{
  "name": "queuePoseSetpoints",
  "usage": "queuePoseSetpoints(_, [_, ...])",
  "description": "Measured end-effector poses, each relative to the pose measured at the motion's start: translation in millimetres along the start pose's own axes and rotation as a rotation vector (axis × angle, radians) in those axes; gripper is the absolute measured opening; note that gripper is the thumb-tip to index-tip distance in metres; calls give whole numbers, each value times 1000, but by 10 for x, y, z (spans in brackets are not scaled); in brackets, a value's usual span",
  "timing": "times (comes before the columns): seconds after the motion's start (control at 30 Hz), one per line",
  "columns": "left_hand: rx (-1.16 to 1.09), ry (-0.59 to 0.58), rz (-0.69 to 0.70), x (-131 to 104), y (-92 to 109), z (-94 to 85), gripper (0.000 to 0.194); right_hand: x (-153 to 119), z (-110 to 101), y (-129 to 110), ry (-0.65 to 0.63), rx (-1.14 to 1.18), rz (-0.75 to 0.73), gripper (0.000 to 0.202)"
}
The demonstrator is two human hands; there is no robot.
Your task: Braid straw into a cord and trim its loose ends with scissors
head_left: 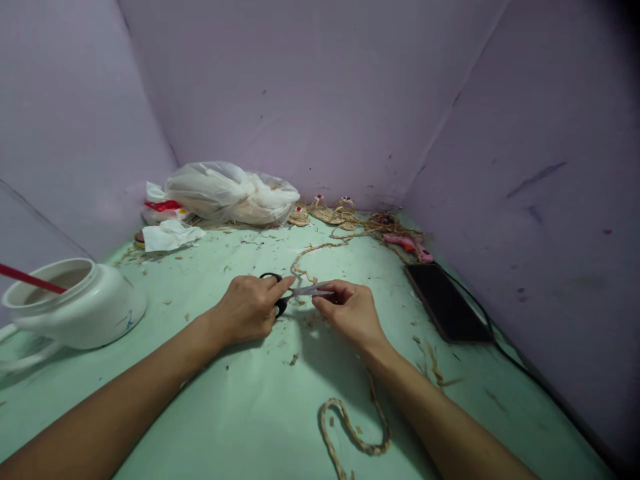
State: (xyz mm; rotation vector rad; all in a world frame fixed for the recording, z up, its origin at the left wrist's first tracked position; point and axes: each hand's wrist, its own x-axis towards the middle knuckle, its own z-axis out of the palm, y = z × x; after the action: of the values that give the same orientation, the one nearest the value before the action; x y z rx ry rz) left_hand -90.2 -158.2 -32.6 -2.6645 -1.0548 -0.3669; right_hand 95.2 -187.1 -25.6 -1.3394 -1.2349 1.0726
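Observation:
Black-handled scissors (281,306) are held in my left hand (249,307), their blades pointing right. My right hand (353,310) is closed at the blade tips, thumb and fingers pinched together; what they pinch is too small to make out. A braided straw cord (325,247) runs from the back of the table to just behind the blades. Another length of braided cord (367,448) curls on the green table below my right wrist and passes under it.
On the green table (240,400), a white pot (107,307) with a red stick stands left. A plastic bag (230,193), tissue (170,236) and small woven pieces (327,212) lie at the back. A phone (447,303), cable and pink tool (407,245) are right.

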Motion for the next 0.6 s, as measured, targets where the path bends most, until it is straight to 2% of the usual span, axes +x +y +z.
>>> queuePoseSetpoints(0.33, [-44,-37,7,7,-16,-21,54,34,-9,43,-24,74,75,13])
queuePoseSetpoints(0.43, [-159,-32,-9,12,-20,-24,50,25,-6,2,-31,88,99,10])
queuePoseSetpoints(0.5, [-328,21,-78,26,-23,-23,43,18,-3,-18,-9,110,125,9])
queuePoseSetpoints(0.6, [-605,168,-281,57,-38,10,32,11,1,-22,9,186,159,15])
